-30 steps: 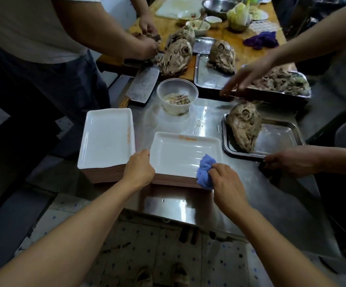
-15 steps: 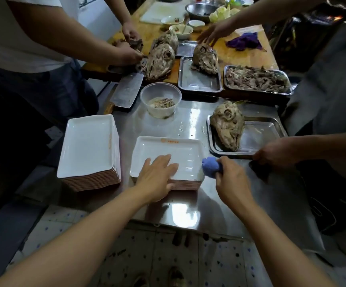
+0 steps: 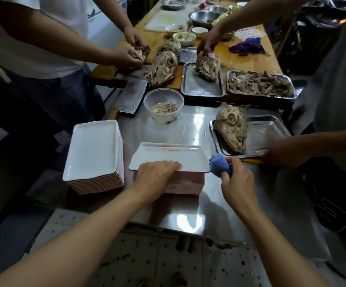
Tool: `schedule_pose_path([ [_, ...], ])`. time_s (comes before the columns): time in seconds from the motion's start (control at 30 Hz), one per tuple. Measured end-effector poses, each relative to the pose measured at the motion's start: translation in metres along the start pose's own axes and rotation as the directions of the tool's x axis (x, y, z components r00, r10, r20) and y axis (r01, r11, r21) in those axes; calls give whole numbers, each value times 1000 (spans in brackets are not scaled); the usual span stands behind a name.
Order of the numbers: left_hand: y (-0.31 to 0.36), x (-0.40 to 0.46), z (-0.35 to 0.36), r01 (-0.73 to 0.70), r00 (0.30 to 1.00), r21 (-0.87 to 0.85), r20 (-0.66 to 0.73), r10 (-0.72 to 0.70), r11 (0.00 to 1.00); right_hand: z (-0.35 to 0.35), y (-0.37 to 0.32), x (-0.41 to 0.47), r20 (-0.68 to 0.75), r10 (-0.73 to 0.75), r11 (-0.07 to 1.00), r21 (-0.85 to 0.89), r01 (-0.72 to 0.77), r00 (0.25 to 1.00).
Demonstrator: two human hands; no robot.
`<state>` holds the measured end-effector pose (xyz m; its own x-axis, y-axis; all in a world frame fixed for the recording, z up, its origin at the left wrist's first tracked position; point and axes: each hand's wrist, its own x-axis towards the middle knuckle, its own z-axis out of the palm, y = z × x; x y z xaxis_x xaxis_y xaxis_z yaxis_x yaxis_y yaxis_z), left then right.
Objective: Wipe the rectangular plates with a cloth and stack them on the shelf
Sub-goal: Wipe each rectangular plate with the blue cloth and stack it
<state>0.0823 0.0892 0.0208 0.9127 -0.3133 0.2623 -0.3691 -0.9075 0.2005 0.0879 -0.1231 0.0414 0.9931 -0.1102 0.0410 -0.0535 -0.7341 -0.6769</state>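
The left hand [image 3: 156, 176] curls over the near rim of the top plate [image 3: 168, 157] — glossy white, rectangular, long axis 9-to-3, near edge tilted up off its pinkish stack [image 3: 185, 183]. At 3 o'clock, the right hand [image 3: 237, 179] pinches a balled blue terry cloth [image 3: 218, 164] touching the plate's corner.

— What sort of place is this?
— A working kitchen: a steel prep table [image 3: 190, 129], cooked fish heads [image 3: 233, 128] on metal trays [image 3: 271, 131] at two o'clock, a cleaver [image 3: 131, 96] at eleven, stacked white plates [image 3: 94, 154] at nine.
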Motion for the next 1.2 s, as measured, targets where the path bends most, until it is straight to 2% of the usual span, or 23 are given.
schedule_pose_path([
  [0.07, 0, 10, -15, -25, 1000, 34, -14, 26, 999, 0, -5, -1, -20, -3, 997, 71, 4, 1000],
  [0.17, 0, 19, -41, -60, 986, 4, -154, 60, 998, -2, -17, -1, -56, -27, 983, 180, 37, 998],
  [0.23, -1, 18, -59, 22, 971, -71, -236, -38, 997, -4, -28, 0, -73, -62, 962, 261, 79, 995],
  [0.27, -4, 17, -67, 90, 959, -161, -253, -129, 983, -5, -35, 0, -89, -92, 949, 293, 114, 992],
  [0.3, -7, 15, -74, 162, 944, -282, -234, -231, 946, -6, -43, 1, -108, -127, 936, 315, 155, 986],
  [0.37, -17, 5, -87, 263, 911, -533, -138, -390, 804, -6, -62, 2, -156, -206, 903, 349, 250, 966],
  [0.43, -25, -11, -99, 284, 886, -714, -60, -460, 640, -6, -84, 4, -214, -295, 858, 369, 357, 931],
  [0.5, -31, -29, -107, 288, 873, -823, 15, -487, 490, -3, -107, 5, -256, -395, 822, 329, 464, 882],
  [0.57, -36, -44, -111, 300, 859, -874, 74, -506, 382, 4, -131, 3, -228, -502, 788, 278, 550, 834],
  [0.63, -39, -55, -113, 284, 844, -913, 92, -528, 295, 14, -152, -3, -112, -616, 742, 250, 622, 780],
  [0.7, -42, -63, -116, 253, 830, -943, 96, -549, 218, 26, -168, -9, 15, -679, 717, 227, 659, 734],
  [0.73, -43, -66, -118, 241, 826, -952, 99, -555, 187, 32, -173, -11, 34, -696, 708, 202, 677, 718],
  [0.87, -47, -75, -123, 194, 806, -976, 99, -583, 102, 47, -190, -12, -26, -752, 658, 7, 753, 658],
  [0.97, -47, -78, -126, 143, 783, -990, 108, -612, 9, 52, -193, -9, 9, -795, 602, -110, 791, 606],
  [1.07, -47, -81, -128, 91, 758, -993, 119, -642, -77, 50, -182, -5, 22, -780, 619, -119, 776, 625],
  [1.2, -46, -79, -126, 67, 735, -988, 143, -663, -139, 50, -174, -2, 3, -673, 739, 37, 673, 739],
])
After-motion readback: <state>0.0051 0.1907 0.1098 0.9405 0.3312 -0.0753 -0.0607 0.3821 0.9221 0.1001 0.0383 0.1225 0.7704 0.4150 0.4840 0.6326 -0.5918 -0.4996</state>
